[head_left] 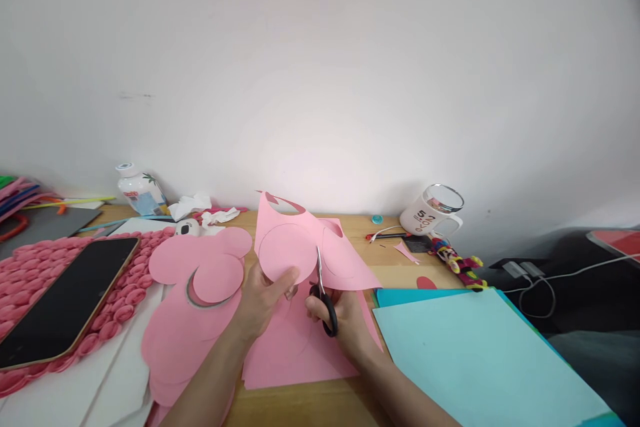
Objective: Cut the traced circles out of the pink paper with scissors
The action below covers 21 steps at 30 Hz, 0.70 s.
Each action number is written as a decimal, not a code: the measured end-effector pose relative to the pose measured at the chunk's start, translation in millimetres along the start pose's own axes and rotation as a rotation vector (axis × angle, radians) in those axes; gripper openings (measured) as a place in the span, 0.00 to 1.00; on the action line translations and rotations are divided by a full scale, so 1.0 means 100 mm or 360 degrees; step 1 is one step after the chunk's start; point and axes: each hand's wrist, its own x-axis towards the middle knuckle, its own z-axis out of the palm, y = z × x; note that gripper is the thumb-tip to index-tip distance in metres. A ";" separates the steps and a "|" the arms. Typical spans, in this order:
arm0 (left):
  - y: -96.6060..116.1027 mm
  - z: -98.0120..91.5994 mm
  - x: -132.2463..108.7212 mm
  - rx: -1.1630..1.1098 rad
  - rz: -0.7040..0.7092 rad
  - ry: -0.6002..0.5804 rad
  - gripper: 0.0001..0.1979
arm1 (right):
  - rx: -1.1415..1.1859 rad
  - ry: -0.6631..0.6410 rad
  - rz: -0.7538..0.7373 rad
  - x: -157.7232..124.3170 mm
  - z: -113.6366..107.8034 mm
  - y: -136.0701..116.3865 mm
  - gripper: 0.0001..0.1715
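My left hand (263, 300) pinches a pink paper sheet (300, 240) held up over the wooden desk, thumb on a pencilled circle. My right hand (340, 323) grips black-handled scissors (323, 293), whose blades point up into the sheet along the circle's right side. Beneath lie more pink sheets (295, 353). To the left, cut pink paper circles (205, 267) are piled on each other.
A black phone (65, 300) rests on a pink knitted mat (30, 267) at left. Light blue paper sheets (475, 353) cover the right. A white mug (433, 213), small bottle (140, 190), crumpled tissue (193, 205) and cables (535, 280) line the back by the wall.
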 end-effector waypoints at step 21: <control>0.00 0.00 0.00 -0.0052 -0.0032 0.0008 0.11 | -0.0076 0.0060 0.0001 0.01 -0.01 -0.02 0.14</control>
